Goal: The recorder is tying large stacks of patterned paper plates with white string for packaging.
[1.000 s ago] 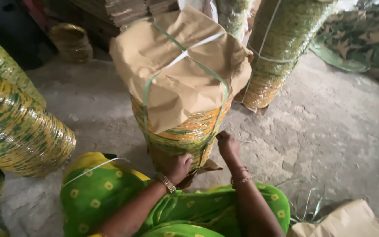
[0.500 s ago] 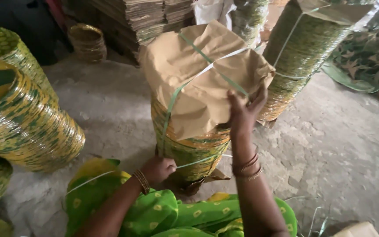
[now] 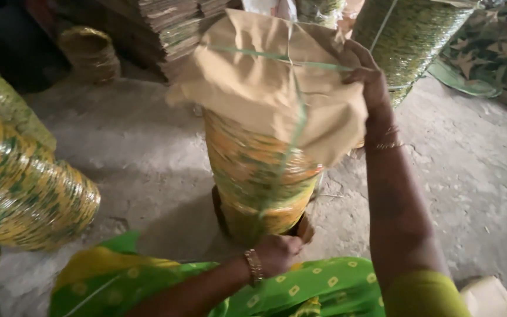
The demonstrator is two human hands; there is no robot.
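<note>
The tall stack of yellow-green plates (image 3: 262,176) stands on the floor (image 3: 148,158), brown paper cover (image 3: 265,88) already on. Green strap (image 3: 297,126) crosses it (untied, seemingly); right hand (image 3: 368,82) grips the top, left hand (image 3: 277,252) pinches strap below.

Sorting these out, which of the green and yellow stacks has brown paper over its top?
The upright stack in the middle, between both hands; only it has a paper-covered top.

1. Left hand (image 3: 277,253), down at 6 o'clock, has a gold bangle at the wrist.
2. Right hand (image 3: 369,79), around 1 o'clock, wears a couple of thin gold bangles.
3. Green garment with yellow dots and yellow patches; short plain green sleeve on the right arm.
</note>
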